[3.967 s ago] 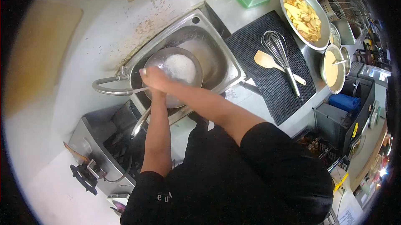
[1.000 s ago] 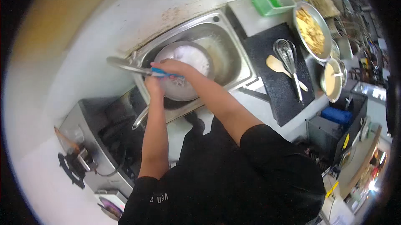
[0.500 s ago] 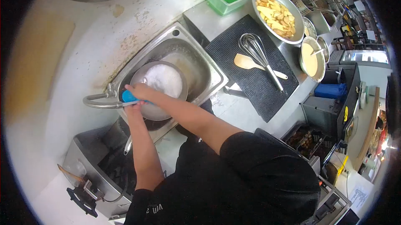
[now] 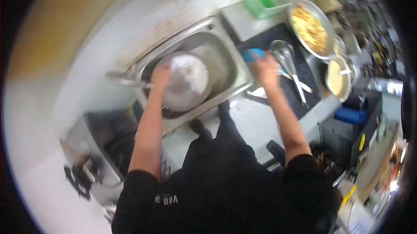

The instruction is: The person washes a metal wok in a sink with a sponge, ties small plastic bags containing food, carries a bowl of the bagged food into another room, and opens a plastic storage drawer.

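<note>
"Right hand (image 4: 266, 68): how closed?"
"Seems closed around blue item (image 4: 253, 54), beside whisk (image 4: 288, 60)."
"And left hand (image 4: 160, 77)?"
"Above pan (image 4: 186, 97) in sink (image 4: 217, 99); opening of grip, cannot tell (too much blur)."
"Handling?"
"Probably stiff, rather heavy, slippery if wet; better to take by rim, partly hidden under left hand."

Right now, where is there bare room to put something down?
Bare metal counter lies between the steel sink and green plastic container. Inside the sink, there is room beyond the round metal pan, towards the black mat. Crowded: that mat near the steel whisk and right hand.
</note>
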`<state>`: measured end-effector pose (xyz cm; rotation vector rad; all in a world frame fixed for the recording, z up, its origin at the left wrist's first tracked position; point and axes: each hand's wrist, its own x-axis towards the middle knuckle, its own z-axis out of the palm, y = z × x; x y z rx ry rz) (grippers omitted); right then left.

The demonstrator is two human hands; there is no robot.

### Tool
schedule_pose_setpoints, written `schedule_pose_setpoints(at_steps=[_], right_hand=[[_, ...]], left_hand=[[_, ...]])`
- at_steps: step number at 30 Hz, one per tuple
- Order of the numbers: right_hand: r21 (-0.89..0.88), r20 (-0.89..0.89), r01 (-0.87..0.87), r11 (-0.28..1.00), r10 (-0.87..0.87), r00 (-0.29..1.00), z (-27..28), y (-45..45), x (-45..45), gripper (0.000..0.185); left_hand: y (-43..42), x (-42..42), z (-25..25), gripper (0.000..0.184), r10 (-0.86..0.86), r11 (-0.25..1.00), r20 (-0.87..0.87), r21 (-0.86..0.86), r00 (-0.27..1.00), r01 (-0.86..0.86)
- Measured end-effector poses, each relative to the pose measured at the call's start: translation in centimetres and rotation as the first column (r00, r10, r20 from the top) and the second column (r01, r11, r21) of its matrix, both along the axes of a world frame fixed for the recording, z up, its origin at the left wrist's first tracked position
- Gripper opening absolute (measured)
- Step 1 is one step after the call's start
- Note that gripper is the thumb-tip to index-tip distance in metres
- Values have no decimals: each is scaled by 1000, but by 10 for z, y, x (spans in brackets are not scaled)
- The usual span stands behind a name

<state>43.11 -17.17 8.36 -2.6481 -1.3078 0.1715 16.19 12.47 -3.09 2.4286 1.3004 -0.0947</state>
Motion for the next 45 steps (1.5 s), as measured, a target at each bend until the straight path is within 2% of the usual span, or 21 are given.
schedule_pose_setpoints(at_steps=[1, 3, 7, 9, 11, 12, 13, 14, 19, 21, 23, 25, 26, 28, 31, 33, 34, 36, 37, 42, 45], right_hand=[[196, 223, -53, 979, 8, 975, -12, -26, 19, 48], [203, 264, -135, 970, 79, 961, -32, -61, 59, 51], [224, 399, -132, 966, 32, 916, -13, -57, 47, 50], [273, 251, -132, 953, 61, 966, -18, -31, 9, 50], [196, 241, -395, 897, 347, 906, -76, 3, -39, 57], [303, -52, -494, 815, 531, 846, -81, 26, -72, 55], [-48, -127, -629, 776, 620, 775, -79, 53, -105, 51], [-69, -60, -713, 698, 710, 702, -137, 77, -124, 52], [-282, 190, -348, 894, 407, 893, -222, 184, -153, 64], [-66, -342, -23, 998, 0, 940, -263, 221, -208, 61], [-145, -558, -556, 818, 397, 729, -230, 238, -234, 58], [248, -841, -46, 968, 238, 486, -191, 241, -258, 62], [243, -834, -59, 968, 240, 497, -159, 228, -253, 62], [-33, -908, -496, 868, 182, 378, -69, 192, -230, 68], [-214, -806, -660, 720, 252, 535, 22, 168, -195, 58], [311, -307, -415, 855, 504, 807, 41, 141, -188, 48], [312, -296, -409, 857, 497, 816, 40, 133, -198, 48], [173, 60, -617, 767, 618, 784, 18, 126, -242, 48], [341, -98, -612, 713, 675, 731, 11, 121, -258, 50], [458, 27, -487, 743, 537, 843, 17, 194, -219, 42], [332, -503, -278, 901, 419, 756, 1, 229, -151, 51]], left_hand=[[-12, -5, 22, 35, -48, 998, -56, -45, 997, 46], [-32, -47, 8, 47, -173, 959, -222, 185, 959, 216], [-91, -110, 27, 65, -22, 958, -368, 258, 930, 125], [-95, -118, 37, 77, -172, 960, -455, 123, 874, 253], [-94, -128, 10, 74, -165, 925, -440, 243, 883, 293], [-96, -130, 3, 68, -133, 923, -413, 279, 901, 264], [-95, -132, -1, 63, -99, 919, -386, 317, 917, 233], [-95, -134, -1, 63, -93, 915, -390, 328, 916, 233], [-99, -137, 6, 29, -177, 933, -378, 230, 909, 277], [-103, -130, 14, 26, -201, 930, -370, 219, 907, 296], [-112, -127, 31, 24, -228, 935, -350, 181, 908, 304], [-105, -116, 49, 21, -214, 977, -365, -80, 906, 198], [-104, -119, 48, 22, -166, 985, -294, -89, 941, 146], [-89, -116, 79, 23, -186, 973, -252, -185, 950, 141], [-60, -124, 98, 31, -172, 939, -215, -332, 961, 94], [-42, -131, 102, 33, -310, 835, -80, -499, 947, 231], [-39, -124, 125, 34, -89, 672, -243, -731, 966, -122], [-39, -125, 143, 33, -87, 653, -235, -747, 968, -123], [-40, -127, 152, 32, -73, 628, -235, -766, 969, -138], [-57, -168, 159, 34, 112, 554, -100, -820, 989, -145], [-62, -197, 162, 30, 107, 584, -59, -804, 992, -111]])
